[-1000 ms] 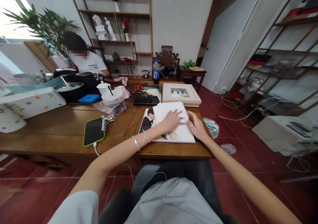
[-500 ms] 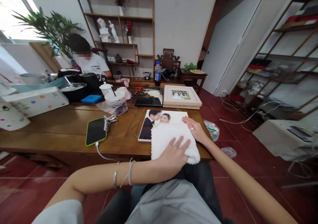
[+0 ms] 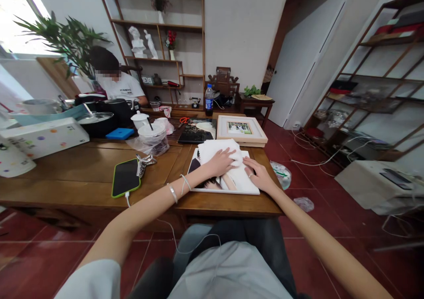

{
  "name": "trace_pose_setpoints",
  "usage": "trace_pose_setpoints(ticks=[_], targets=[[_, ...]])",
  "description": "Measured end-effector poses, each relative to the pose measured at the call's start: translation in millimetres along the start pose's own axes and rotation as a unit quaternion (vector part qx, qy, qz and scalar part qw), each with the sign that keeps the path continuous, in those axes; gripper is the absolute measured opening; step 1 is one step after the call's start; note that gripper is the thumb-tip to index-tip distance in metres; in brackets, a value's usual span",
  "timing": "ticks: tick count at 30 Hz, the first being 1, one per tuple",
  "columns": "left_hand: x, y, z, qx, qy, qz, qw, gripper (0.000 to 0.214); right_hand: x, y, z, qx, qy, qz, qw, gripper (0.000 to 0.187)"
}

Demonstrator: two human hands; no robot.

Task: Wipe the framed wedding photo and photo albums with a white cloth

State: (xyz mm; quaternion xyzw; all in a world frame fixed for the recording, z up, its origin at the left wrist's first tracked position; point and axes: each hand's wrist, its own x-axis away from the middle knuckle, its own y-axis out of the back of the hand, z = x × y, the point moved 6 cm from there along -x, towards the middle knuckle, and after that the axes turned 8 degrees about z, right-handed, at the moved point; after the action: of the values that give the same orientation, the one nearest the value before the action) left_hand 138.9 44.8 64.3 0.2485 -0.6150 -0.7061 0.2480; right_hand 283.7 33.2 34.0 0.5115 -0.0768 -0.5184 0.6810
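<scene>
A: Where is the white cloth now?

B: At the far end of the large wedding photo, which lies flat at the near edge of the worktop. Half a second ago the cloth covered the photo's near end and hung over the worktop's edge.

A: So the left hand has gone with it?

B: Yes. It has pushed forward and lies palm down on the cloth, fingers spread and flat, pinching nothing. Before, it was drawn back close to the body.

A: And the right hand?

B: It stays on the photo's right side (a ring shows on one finger), laid flat with the fingers loosely spread, just beside the cloth. It sits a little nearer than before.

A: Anything else changed?

B: Not that I can see. The phone in its green case lies left of the photo as before, and the framed picture rests beyond the cloth.
</scene>
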Motion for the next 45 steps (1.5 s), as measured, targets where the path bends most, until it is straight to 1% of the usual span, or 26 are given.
trace_pose_setpoints(ticks=[2,4,7,10,12,13,15,17,19,21,23,25,28,30,33,36,39,42,45], targets=[[3.2,1.8,-8.5,-0.016,-0.003,0.004,1.0,0.032,-0.2,0.5,1.0,-0.003,0.003,-0.001,1.0,0.035],[13.5,4.9,-24.6,-0.035,-0.004,0.01,0.999,0.03,-0.5,1.0,1.4,-0.012,0.004,-0.004,1.0,0.036],[40.1,10.8,-58.0,-0.055,-0.02,0.018,0.998,0.026,-0.6,1.4,0.2,-0.018,0.001,-0.008,1.0,0.038],[70.1,15.4,-90.6,-0.056,-0.059,0.03,0.996,0.024,-0.4,0.6,-1.5,-0.023,0.004,0.001,1.0,0.047],[84.9,16.5,-104.0,-0.049,-0.08,0.04,0.995,0.021,-0.2,0.2,-2.4,-0.032,0.008,0.007,0.999,0.052],[89.6,16.6,-107.2,-0.045,-0.086,0.042,0.994,0.021,-0.1,0.2,-2.6,-0.035,0.009,0.007,0.999,0.054],[92.6,16.8,-106.1,-0.039,-0.089,0.036,0.995,0.021,0.0,0.3,-2.4,-0.037,0.009,0.007,0.999,0.053],[87.5,16.6,-96.3,-0.039,-0.085,0.023,0.995,0.024,-0.1,0.4,-1.6,-0.031,0.007,0.005,0.999,0.05],[75.7,14.7,-78.5,-0.038,-0.07,0.02,0.997,0.026,-0.1,0.4,-1.1,-0.019,0.001,0.002,1.0,0.043],[60.1,11.0,-55.5,-0.032,-0.046,0.026,0.998,0.028,-0.1,0.3,-0.9,-0.012,-0.003,-0.001,1.0,0.037],[44.7,6.7,-32.7,-0.02,-0.035,0.028,0.999,0.028,-0.1,0.2,-0.6,-0.013,-0.002,-0.002,1.0,0.035],[31.9,2.9,-13.6,-0.005,-0.035,0.015,0.999,0.031,-0.1,0.4,-0.2,-0.019,0.0,-0.004,1.0,0.034],[19.8,-1.8,6.6,0.01,-0.028,-0.013,0.999,0.035,-0.3,1.0,0.5,-0.024,-0.002,-0.008,1.0,0.034],[16.6,-3.8,12.3,0.013,-0.022,-0.024,0.999,0.035,-0.4,1.0,1.2,-0.024,-0.002,-0.008,1.0,0.034],[19.3,-2.9,8.1,0.007,-0.017,-0.025,1.0,0.034,-0.1,0.6,1.3,-0.021,-0.003,-0.007,1.0,0.034],[33.3,0.9,-10.1,-0.002,-0.024,-0.013,1.0,0.033,0.4,0.3,1.0,-0.015,-0.001,-0.008,1.0,0.035],[59.3,5.9,-38.3,-0.014,-0.046,-0.002,0.999,0.031,0.3,0.3,1.1,-0.007,-0.002,-0.007,1.0,0.035],[90.2,11.4,-68.7,-0.024,-0.084,0.008,0.996,0.027,-0.2,0.7,1.9,-0.002,-0.007,-0.005,1.0,0.035],[112.2,17.1,-88.0,-0.014,-0.098,0.019,0.995,0.026,-0.6,1.0,3.2,-0.003,-0.008,0.0,1.0,0.035]])
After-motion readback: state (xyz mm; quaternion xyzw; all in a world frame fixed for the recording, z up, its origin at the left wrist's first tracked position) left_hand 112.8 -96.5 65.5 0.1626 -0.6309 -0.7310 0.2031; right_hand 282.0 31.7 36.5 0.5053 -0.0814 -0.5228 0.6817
